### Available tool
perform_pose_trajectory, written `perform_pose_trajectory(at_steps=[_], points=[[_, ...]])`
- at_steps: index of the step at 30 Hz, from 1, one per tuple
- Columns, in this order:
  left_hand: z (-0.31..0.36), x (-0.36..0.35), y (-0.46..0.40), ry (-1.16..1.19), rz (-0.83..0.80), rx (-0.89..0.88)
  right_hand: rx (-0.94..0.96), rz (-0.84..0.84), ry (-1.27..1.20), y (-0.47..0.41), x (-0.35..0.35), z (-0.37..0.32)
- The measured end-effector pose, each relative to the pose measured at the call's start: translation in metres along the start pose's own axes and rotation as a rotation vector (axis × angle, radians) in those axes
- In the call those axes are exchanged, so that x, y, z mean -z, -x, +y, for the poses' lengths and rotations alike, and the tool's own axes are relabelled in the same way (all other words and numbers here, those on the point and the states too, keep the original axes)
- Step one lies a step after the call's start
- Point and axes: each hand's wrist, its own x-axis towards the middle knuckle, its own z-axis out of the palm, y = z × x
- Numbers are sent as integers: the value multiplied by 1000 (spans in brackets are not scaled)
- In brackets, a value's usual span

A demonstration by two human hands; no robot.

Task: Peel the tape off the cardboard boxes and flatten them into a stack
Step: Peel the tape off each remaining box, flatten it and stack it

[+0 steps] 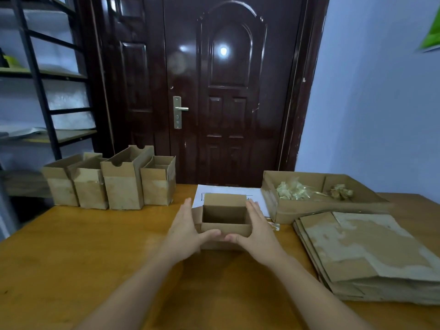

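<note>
A small open cardboard box (226, 211) stands upright on the wooden table (71, 246) in the middle of the view. My left hand (187, 232) holds its left side, thumb across the front flap. My right hand (258, 232) holds its right side the same way, and the two thumbs nearly meet in front. Several more open boxes (112, 184) stand in a row at the back left. A stack of flattened boxes (371, 253) lies at the right.
A shallow cardboard tray (309, 208) holding crumpled tape (295, 190) sits behind the flat stack. A white sheet of paper (226, 190) lies under the held box. A dark door is behind the table, a metal shelf at the left.
</note>
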Motion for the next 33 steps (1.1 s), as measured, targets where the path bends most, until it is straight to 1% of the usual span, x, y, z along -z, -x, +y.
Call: perform_pose_trajectory(at_steps=[2, 4, 6, 8, 10, 11, 13, 14, 16, 19, 20, 22, 24, 26, 28, 30, 33], points=[[-7, 3, 7, 95, 53, 64, -8, 56, -22, 5, 4, 1], [-16, 9, 15, 221, 41, 89, -10, 99, -99, 10, 14, 5], [-26, 12, 25, 246, -35, 79, -46, 112, -196, 16, 25, 12], [-34, 10, 34, 150, -145, 37, -134, 107, -273, 24, 34, 23], [-38, 3, 40, 23, -220, 3, -230, 46, -230, 33, 34, 32], [-37, -1, 42, -4, -245, -7, -251, -28, -157, 38, 32, 34], [-31, -8, 45, -16, -267, -17, -205, -198, -8, 45, 22, 34], [-29, -11, 46, -19, -264, -26, -160, -237, 17, 46, 16, 34], [-23, -13, 49, -50, -218, -57, -94, -212, -4, 46, 8, 31], [-15, -6, 54, -125, -19, -116, 25, -117, -117, 46, 9, 23], [-12, -2, 55, -123, 50, -144, 48, -89, -159, 46, 11, 21], [-4, 8, 56, -106, 131, -171, 36, -22, -211, 46, 15, 12], [5, 16, 57, -70, 158, -177, 26, 31, -258, 44, 19, 1], [14, 21, 57, 23, 156, -198, 46, 59, -299, 42, 23, -12], [23, 24, 59, 92, 141, -233, 65, 77, -289, 40, 28, -26], [28, 29, 58, 37, 149, -255, 68, 103, -242, 36, 34, -35], [31, 37, 55, -17, 223, -293, 60, 93, -240, 30, 43, -44]])
